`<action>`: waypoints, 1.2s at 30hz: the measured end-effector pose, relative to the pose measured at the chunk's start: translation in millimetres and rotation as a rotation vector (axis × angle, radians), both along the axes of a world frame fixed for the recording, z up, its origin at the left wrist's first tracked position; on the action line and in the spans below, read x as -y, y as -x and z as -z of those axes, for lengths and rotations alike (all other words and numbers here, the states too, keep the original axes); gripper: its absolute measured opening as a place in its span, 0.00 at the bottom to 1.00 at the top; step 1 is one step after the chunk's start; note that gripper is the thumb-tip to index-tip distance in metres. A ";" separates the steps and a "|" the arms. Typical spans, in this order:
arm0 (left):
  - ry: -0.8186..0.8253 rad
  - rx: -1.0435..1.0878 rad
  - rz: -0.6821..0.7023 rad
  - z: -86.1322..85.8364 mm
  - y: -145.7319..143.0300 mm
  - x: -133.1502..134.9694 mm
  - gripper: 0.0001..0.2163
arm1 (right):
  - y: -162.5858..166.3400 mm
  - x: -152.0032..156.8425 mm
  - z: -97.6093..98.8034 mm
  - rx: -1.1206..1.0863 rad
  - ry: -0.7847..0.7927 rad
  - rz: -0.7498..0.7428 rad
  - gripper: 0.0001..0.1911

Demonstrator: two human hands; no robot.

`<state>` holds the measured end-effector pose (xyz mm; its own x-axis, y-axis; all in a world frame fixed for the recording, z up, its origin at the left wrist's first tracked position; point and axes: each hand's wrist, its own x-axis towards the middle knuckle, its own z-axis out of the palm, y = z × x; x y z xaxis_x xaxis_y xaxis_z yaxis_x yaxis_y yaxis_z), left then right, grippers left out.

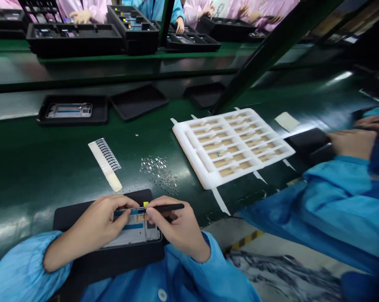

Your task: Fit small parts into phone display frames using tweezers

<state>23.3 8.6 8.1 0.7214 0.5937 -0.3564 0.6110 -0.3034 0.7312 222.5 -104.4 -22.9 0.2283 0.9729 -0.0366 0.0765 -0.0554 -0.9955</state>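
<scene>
A silvery phone frame [128,238] with blue strips lies in a black tray [136,253] just in front of me. My left hand [97,220] has thumb and forefinger closed on the frame's far edge. Pinched in my right hand [181,233] is a slim black tool, which looks like tweezers [170,207]; its tip meets that same edge near a small yellow tab [146,204]. What lies under the tip is hidden by my fingers. Beyond the tray, small shiny metal pieces [159,172] are scattered, and left of them sits a pale strip with thin dark prongs [104,163].
A white slotted tray [205,167] is taped down at the right. Behind are black trays [139,102], one holding another phone frame [70,110]. A slanting dark post [255,63] crosses the bench. A co-worker's blue sleeve [337,184] reaches in from the right; others work across the bench.
</scene>
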 end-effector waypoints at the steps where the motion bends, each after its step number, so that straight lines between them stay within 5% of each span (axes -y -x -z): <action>1: -0.002 -0.002 -0.004 0.5 0.0 0.3 0.15 | 0.3 -0.3 -0.3 0.000 -0.001 0.004 0.09; 19: -0.093 -0.025 -0.132 7.3 -9.0 7.1 0.11 | 6.8 0.3 2.1 0.034 -0.083 0.098 0.07; 27: -0.129 -0.034 -0.139 8.4 -8.0 8.6 0.11 | 6.3 3.4 3.9 0.225 -0.304 0.121 0.05; 36: -0.171 0.011 -0.120 10.8 -8.0 9.9 0.12 | 5.8 3.3 8.3 0.254 -0.382 0.091 0.08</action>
